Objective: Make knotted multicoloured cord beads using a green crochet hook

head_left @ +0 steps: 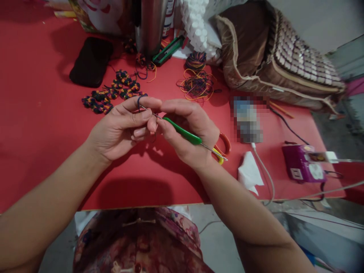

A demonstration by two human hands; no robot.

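Note:
My right hand [190, 129] is closed round a crochet hook [183, 131] with a green handle and a metal shaft out of each end. Its left tip reaches to the fingers of my left hand [125, 125], which pinch dark yarn [139, 101]; a strand loops over the index finger. Whatever stitches lie between the fingertips are too small to make out. Beyond my left hand lies a crocheted strip [98, 101] in black, orange and pink. Behind my right hand is a loose tangle of multicoloured yarn [197, 85]. Scissors [224, 144] with orange and yellow handles are partly hidden by my right wrist.
On the red table [36, 113] lie a black pouch-like object [92, 60] and a green cutter [168, 50] near a steel flask [150, 26]. A brown cushion [247, 41] fills the back right. A blurred phone-like object, white tissue [250, 172] and purple power box [301, 163] with cables sit right.

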